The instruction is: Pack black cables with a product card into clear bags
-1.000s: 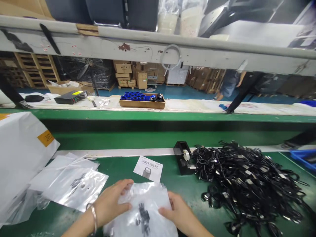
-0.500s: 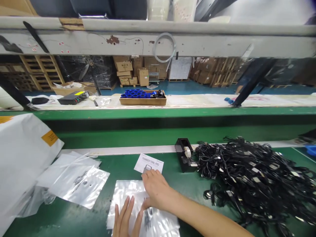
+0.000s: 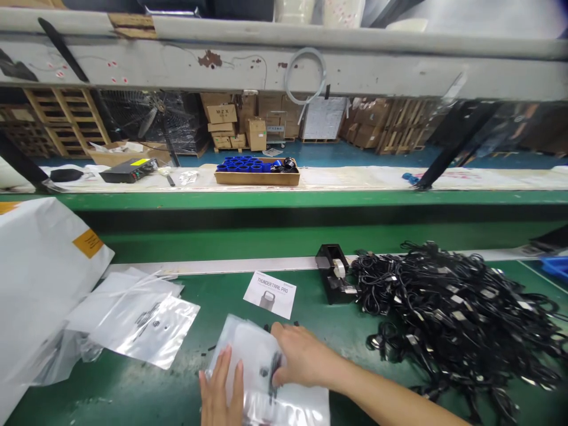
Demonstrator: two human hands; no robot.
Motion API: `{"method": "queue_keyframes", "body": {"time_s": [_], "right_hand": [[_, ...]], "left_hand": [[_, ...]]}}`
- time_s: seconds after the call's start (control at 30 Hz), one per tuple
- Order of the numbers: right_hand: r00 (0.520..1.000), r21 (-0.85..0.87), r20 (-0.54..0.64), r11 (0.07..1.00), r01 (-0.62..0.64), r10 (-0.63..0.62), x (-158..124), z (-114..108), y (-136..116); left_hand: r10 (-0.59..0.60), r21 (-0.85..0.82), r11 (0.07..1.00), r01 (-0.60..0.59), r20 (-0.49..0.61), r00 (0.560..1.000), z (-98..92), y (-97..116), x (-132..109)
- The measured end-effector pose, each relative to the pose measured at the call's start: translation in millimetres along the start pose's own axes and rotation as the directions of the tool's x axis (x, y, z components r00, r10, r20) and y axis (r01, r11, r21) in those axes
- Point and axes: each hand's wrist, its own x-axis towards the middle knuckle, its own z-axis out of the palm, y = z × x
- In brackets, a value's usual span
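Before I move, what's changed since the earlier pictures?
The left hand has drawn back, its grip opened into spread fingers on the stacked plastic bags. The right hand has moved leftward and away, to their far right side; the bags' far edge now slants. The THUNDER TRAIL PRO card, tape dispenser and black cables stayed put.

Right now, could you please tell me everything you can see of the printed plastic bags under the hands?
The printed plastic bags look thin, whitish and translucent, glossy toward the near edge, with dark printing too blurred to read. They lie layered, edges slightly offset, on the green tabletop, nearer than the THUNDER TRAIL PRO card. The left hand has spread fingers over their left part; the right hand touches them beside the print, partly covering it. Their number is unclear.
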Motion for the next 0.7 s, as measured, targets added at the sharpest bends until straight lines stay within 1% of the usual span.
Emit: {"method": "queue_keyframes", "body": {"time_s": [0.07,0.1,0.17,0.23,0.27,0.3,0.33,0.37,0.4,0.43,0.47,0.53,0.57,0.63,0.7], "right_hand": [[0.998,0.056,0.063,0.998,-0.004,0.0,1.9,-1.7,7.1],[0.996,0.085,0.084,0.996,0.002,-0.009,2.1,-2.5,9.7],[0.996,0.109,0.075,0.994,0.034,-0.042,-1.1,-4.5,10.1],[0.997,0.054,0.015,0.995,0.079,-0.08,-9.0,-7.2,3.4],[0.994,0.014,-0.026,0.994,0.104,-0.104,-13.7,-8.8,-1.4],[0.99,-0.02,-0.058,0.991,0.13,-0.131,-17.8,-10.5,-6.2],[0.984,-0.044,-0.08,0.987,0.157,-0.16,-20.6,-12.0,-10.0],[0.979,-0.053,-0.09,0.982,0.179,-0.183,-21.6,-13.2,-12.1],[0.976,-0.051,-0.09,0.979,0.197,-0.201,-20.8,-13.8,-12.3],[0.975,-0.04,-0.077,0.977,0.208,-0.21,-18.1,-13.7,-10.5],[0.976,-0.024,-0.051,0.978,0.209,-0.21,-14.1,-12.9,-7.1],[0.979,0.021,0.016,0.979,0.202,-0.202,-4.7,-9.8,1.7],[0.977,0.048,0.046,0.978,0.205,-0.207,-0.5,-7.7,5.8],[0.972,0.082,0.076,0.973,0.217,-0.223,5.0,-4.4,12.5],[0.965,0.126,0.086,0.963,0.237,-0.248,5.9,-3.5,19.5]], "left_hand": [[-0.127,-0.157,0.979,0.132,0.041,0.991,-5.6,-2.0,0.1],[-0.208,-0.251,0.942,0.221,0.08,0.975,-10.0,-4.8,2.6],[-0.349,-0.41,0.826,0.388,0.169,0.922,-21.0,-13.7,12.3],[-0.425,-0.51,0.709,0.487,0.242,0.872,-32.3,-25.2,25.6],[-0.459,-0.597,0.566,0.568,0.345,0.819,-36.9,-30.6,32.0],[-0.458,-0.637,0.424,0.644,0.463,0.759,-40.4,-35.2,37.5],[-0.42,-0.648,0.288,0.705,0.576,0.701,-42.6,-38.6,41.7],[-0.365,-0.629,0.198,0.752,0.665,0.652,-43.4,-40.8,44.5],[-0.312,-0.597,0.182,0.781,0.718,0.622,-42.8,-41.7,45.9],[-0.285,-0.568,0.215,0.794,0.741,0.608,-41.2,-41.3,46.2],[-0.294,-0.538,0.271,0.798,0.744,0.601,-38.8,-39.8,45.7],[-0.396,-0.472,0.364,0.803,0.701,0.593,-33.2,-34.2,43.9],[-0.454,-0.453,0.376,0.808,0.67,0.587,-30.7,-30.6,43.0],[-0.524,-0.457,0.35,0.818,0.628,0.575,-27.9,-22.6,42.3],[-0.531,-0.484,0.303,0.821,0.63,0.567,-28.5,-15.5,43.5]]}}
